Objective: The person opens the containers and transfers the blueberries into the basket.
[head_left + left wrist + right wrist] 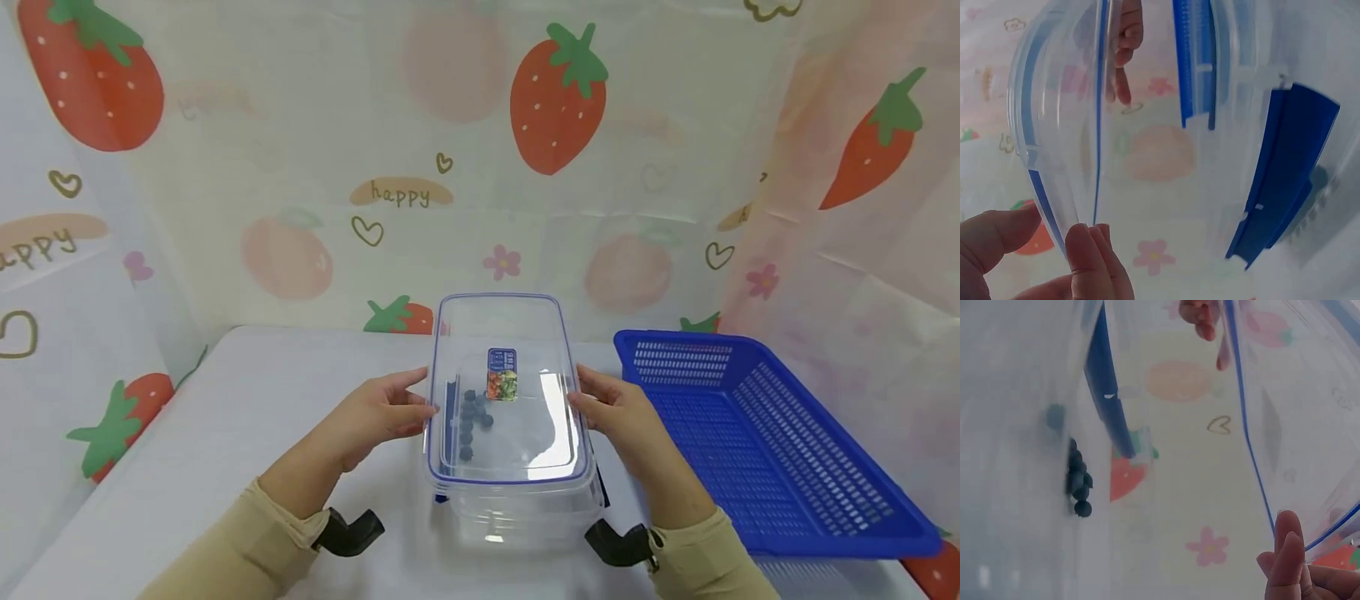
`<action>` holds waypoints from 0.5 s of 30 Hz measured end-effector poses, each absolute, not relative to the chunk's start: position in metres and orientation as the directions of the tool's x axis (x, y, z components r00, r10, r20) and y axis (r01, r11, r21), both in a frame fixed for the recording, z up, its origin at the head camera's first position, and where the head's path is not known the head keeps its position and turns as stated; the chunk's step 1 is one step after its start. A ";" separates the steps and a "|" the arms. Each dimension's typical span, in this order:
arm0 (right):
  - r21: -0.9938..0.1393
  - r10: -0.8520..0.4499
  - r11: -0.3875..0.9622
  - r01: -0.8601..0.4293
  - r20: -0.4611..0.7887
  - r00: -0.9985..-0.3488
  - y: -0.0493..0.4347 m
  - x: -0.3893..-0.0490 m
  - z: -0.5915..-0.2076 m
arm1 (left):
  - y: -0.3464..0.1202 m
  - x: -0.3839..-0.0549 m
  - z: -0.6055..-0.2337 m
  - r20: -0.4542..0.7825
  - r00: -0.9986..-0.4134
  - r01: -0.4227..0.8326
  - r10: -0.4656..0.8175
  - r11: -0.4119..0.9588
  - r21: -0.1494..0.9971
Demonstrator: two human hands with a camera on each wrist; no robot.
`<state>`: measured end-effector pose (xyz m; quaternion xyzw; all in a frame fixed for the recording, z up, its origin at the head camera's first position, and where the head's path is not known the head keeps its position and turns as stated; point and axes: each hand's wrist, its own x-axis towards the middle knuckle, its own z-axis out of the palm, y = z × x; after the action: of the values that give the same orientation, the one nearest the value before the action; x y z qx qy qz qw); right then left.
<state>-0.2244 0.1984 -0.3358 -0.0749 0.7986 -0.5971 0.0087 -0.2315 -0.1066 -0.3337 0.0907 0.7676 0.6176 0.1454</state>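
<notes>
Fingers and thumb of the left hand [382, 408] pinch one long side of a clear, blue-lined lid [536, 367]; those of the right hand [618, 408] pinch the opposite side. Gripping both long sides probably balances the wide panel and leaves its middle uncovered. A small printed label [502, 374] sits on top, facing up.

Below is a clear container [517, 521], set in the middle part of the desk [262, 375], directly in front of the person, where both arms reach it evenly. The wrist views show a gap between lid and container along the sides; whether they touch at the near end, I cannot tell. Blue flaps [1288, 169], apparently latches, sit along the container's sides and are not clipped over the lid, so the hands seem to bear its weight.

Small dark balls, perhaps blueberries [467, 425], lie loosely clustered toward the container's left side, visible through the lid; the walls keep them from rolling over the desk.

Farther out, a blue slotted basket [757, 450] stands along the desk's right edge, probably put aside to leave the right arm room. Beyond the desk's far edge hangs a strawberry-printed backdrop [457, 267].
</notes>
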 end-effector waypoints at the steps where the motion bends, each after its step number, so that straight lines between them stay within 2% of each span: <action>1: -0.954 -0.135 0.279 -0.110 0.075 -0.988 0.195 -0.226 -0.335 | -0.111 -0.231 -0.331 -0.107 -0.941 -0.034 0.321 0.225 0.974; 11: -0.968 -0.151 0.236 -0.086 0.051 -0.987 0.155 -0.236 -0.323 | -0.153 -0.226 -0.315 -0.084 -0.941 0.021 0.329 0.304 0.953; 15: -0.973 -0.182 0.211 -0.094 0.055 -0.982 0.139 -0.242 -0.325 | -0.169 -0.225 -0.315 -0.107 -0.941 -0.007 0.320 0.298 0.955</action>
<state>-0.2421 0.1395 -0.3254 -0.0886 0.7772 -0.6220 0.0354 -0.2251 -0.1690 -0.3152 0.0987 0.7933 0.5842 0.1403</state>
